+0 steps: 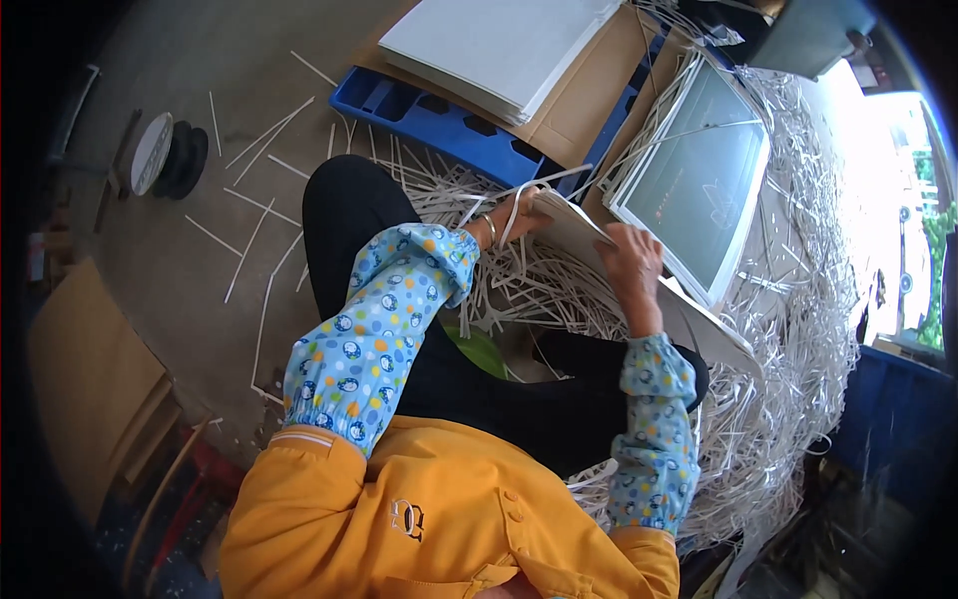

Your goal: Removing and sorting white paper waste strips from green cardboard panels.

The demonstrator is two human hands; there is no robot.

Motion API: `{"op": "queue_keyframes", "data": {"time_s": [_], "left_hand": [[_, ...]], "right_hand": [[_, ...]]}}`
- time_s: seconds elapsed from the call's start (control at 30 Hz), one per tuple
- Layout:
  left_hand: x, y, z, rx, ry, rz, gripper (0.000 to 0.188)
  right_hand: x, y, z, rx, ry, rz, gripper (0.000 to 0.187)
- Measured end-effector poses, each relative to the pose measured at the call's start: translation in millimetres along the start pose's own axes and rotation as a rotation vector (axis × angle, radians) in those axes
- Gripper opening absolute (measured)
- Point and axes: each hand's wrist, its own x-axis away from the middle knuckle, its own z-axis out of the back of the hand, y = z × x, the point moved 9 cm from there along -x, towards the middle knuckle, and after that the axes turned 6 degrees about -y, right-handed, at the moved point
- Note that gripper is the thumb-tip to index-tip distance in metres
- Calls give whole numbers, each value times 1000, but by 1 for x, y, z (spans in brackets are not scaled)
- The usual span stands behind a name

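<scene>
A thin white sheet (699, 309) slants across my lap, its long edge running from upper left to lower right. My right hand (634, 265) is closed over its upper edge, fingers bent round it. At the far left end of the sheet, my left hand (514, 217) is closed with a narrow white strip (521, 240) looping past its fingers; part of its grip is hidden behind the sheet's end. A bracelet circles the left wrist. Just beyond my right hand lies a stack of pale grey-green sheets (699, 175) with white borders and loose strips across it.
Cut white strips (788, 399) heap up around my legs and to the right. A blue pallet (439, 125) with cardboard and a stack of white sheets (489, 45) stands ahead. Black round weights (182, 160) sit at left, near brown boards (95, 379). A green object (477, 351) lies between my legs.
</scene>
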Motion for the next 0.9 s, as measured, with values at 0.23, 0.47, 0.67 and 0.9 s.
{"op": "queue_keyframes", "data": {"time_s": [0.23,0.47,0.67,0.9], "left_hand": [[73,28,135,-475,1056,193,30],[55,79,65,-387,399,-321,36],[21,40,26,-462,448,-287,56],[-10,-1,-11,346,-85,-291,14]], "right_hand": [[-27,-45,-12,-131,111,75,14],[-31,-40,-12,-163,74,-18,14],[-25,-47,-12,-131,13,1,13],[-19,-61,-13,-271,-33,96,12]]}}
